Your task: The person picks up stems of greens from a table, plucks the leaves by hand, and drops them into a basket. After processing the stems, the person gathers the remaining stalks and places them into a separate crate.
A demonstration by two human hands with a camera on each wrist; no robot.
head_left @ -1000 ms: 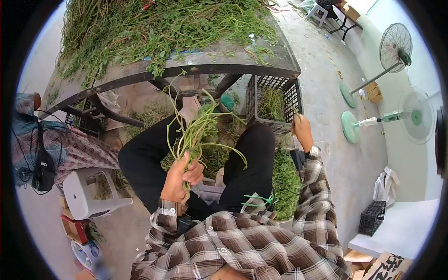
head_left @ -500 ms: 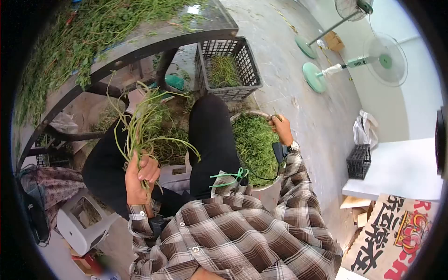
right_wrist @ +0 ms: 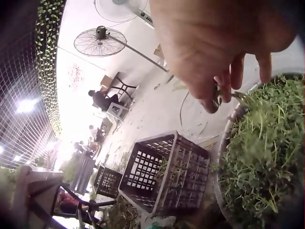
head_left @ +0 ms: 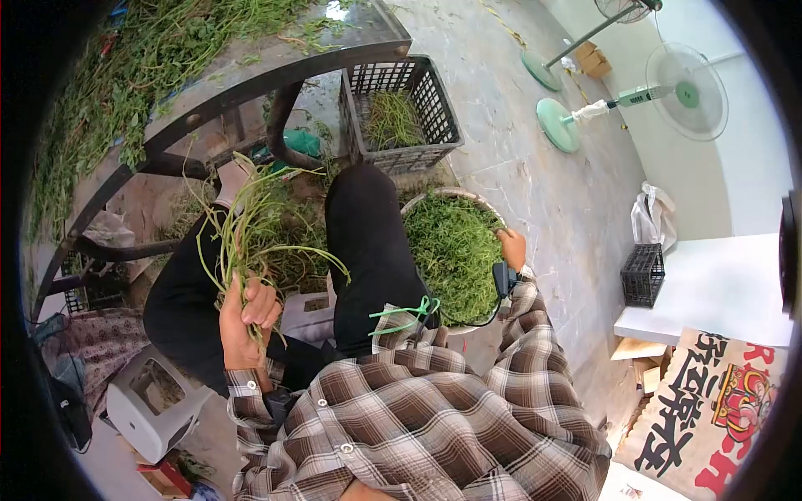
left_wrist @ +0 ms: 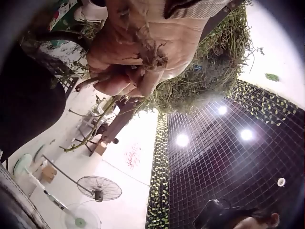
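The left hand (head_left: pixel 244 321) grips a bunch of green stems (head_left: pixel 255 225) upright above the lap; the right hand (head_left: pixel 511 248), fingers curled, pinches a small sprig (right_wrist: pixel 243 98) over the basin of greens (head_left: pixel 455 250), just beside a black crate (head_left: pixel 397 113)

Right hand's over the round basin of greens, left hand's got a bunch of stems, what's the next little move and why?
Probably open the right hand and let its sprig fall: it sits at the rim of the basin, whose greens lie just below, with something thin pinched in its fingers. The left hand grips the bunch of stems.
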